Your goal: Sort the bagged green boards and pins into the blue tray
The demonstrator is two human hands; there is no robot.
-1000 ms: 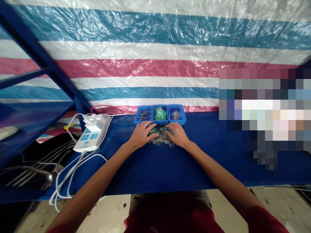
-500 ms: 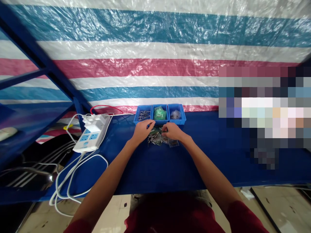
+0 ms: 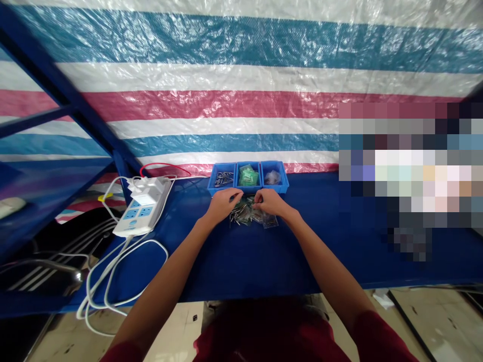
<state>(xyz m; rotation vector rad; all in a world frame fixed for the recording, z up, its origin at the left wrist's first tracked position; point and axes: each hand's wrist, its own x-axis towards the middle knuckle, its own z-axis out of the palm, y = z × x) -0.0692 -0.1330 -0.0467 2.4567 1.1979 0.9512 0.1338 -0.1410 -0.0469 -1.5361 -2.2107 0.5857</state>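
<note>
My left hand (image 3: 225,202) hangs over the left side of a mixed pile (image 3: 242,212) of thin metal pieces, perhaps screws, and small clear bags. Its thumb and fingers are pinched together; whatever is between them is too small to make out. On the pile's right side my right hand (image 3: 270,202) is curled closed, fingertips turned inward, its grip hidden. Just beyond the hands sit three joined blue bins. Slim metal pieces lie in the left bin (image 3: 212,182), green packets (image 3: 248,176) fill the middle one, and translucent pieces (image 3: 272,177) are in the right one.
On the left of the blue table (image 3: 256,266) lies a white power strip (image 3: 136,218) with plugged-in adapters and looped white cables (image 3: 109,271). A blue metal frame (image 3: 86,125) rises at left. Striped sheeting (image 3: 226,105) hangs behind; the right side is pixelated.
My left hand has shifted slightly down and to the right, its fingertips closer to my right hand. My right hand has barely moved. The bins and pile look the same.
</note>
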